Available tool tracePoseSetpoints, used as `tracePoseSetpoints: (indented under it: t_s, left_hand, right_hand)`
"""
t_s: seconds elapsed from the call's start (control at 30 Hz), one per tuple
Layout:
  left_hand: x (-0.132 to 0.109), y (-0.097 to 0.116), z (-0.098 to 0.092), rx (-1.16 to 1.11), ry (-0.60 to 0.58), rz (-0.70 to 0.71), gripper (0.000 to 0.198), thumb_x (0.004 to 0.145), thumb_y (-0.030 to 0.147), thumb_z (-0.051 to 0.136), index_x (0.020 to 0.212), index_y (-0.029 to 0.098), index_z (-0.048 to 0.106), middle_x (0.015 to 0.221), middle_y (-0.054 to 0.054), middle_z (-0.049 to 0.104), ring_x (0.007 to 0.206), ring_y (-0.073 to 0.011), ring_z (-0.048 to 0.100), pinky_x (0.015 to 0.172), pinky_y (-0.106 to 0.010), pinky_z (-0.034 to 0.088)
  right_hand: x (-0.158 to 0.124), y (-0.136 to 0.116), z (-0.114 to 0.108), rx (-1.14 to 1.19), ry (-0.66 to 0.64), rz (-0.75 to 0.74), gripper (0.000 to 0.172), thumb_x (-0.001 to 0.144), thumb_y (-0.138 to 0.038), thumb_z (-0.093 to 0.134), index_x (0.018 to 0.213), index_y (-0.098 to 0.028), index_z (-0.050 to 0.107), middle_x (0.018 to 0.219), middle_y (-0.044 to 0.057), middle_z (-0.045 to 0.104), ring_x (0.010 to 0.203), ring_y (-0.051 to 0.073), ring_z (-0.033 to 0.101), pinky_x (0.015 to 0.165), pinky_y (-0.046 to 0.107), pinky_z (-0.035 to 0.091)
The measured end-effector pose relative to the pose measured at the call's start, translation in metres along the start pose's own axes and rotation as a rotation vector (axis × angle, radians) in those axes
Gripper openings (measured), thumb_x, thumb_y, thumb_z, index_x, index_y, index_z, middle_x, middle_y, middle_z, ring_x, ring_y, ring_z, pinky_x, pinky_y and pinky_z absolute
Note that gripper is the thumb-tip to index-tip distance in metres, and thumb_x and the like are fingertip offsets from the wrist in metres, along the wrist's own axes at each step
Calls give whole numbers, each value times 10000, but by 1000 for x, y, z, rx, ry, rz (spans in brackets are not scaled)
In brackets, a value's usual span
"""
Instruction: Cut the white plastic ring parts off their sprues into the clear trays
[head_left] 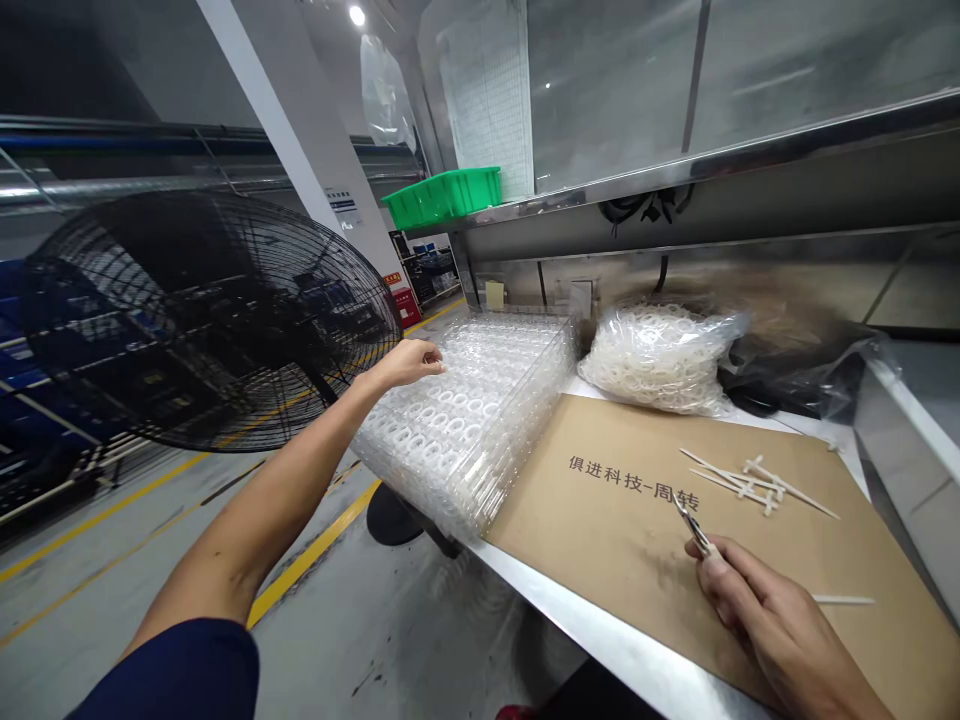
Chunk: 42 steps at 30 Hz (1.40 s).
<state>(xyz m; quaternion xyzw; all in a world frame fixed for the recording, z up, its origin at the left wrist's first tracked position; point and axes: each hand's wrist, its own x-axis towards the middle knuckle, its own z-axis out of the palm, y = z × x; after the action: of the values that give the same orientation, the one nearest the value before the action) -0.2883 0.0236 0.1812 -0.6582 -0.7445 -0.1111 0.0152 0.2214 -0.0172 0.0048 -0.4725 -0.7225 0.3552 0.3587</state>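
Note:
My left hand (415, 362) is stretched out over the top of a stack of clear plastic trays (517, 440). Its fingers are curled together, and what they hold, if anything, is too small to make out. White rings (442, 420) lie in rows in the top tray, near that hand. In my right hand (750, 600) is a pair of small nippers (694, 525), their metal tips pointing away from me above the cardboard sheet (570, 540). Beyond the nippers, several thin white plastic sprues (765, 485) lie crossed on the cardboard. Another white strip (844, 600) pokes out beside my right hand.
A clear bag full of white rings (660, 355) sits at the back of the workbench (555, 600), with dark crumpled plastic (817, 370) to its right. A green bin (446, 198) rests on the shelf above. To the left stands a large black fan (210, 320).

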Motion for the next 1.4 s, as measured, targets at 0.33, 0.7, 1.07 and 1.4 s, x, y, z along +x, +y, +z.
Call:
tracePoseSetpoints:
  t_s: [0.33,0.7,1.07,1.4]
  left_hand:
    - [5,33,-17,42,48,77,404,862,500,566,992,150,721,877,-30,720,788,-167,604,708,-237,399]
    - [16,286,48,131,-215,929,318,922,404,591,1157,210,683,1081,-75,702,850,-196,652,719,-276,445]
    - [-52,416,171,348,-346,1408,142,912,276,621,997,188,693,902,-82,687,716,-240,696,600,-319,481]
    - [-20,471,118,-61,-60,1264,281,998,355,465,1053,174,673,1005,-90,639,736,-176,626,610,-292,451]
  right_hand:
    - [-9,-4,2,-198,-145,-253,306,1008,-407,412,1107,-212,626,996,85,725,886,240,689,784,329,535]
    - [-13,-4,10,-458,-315,-645,353,919,-472,530,1071,-161,598,892,79,698,780,221,650,693,305,493]
    - [-11,-5,10,-541,-367,-656,514,918,-644,485,1053,-167,624,929,68,733,773,235,706,602,306,519]
    - [-15,-18,0,-542,-421,-596,598,950,-717,365,1085,-190,613,977,69,745,832,248,722,624,332,548]
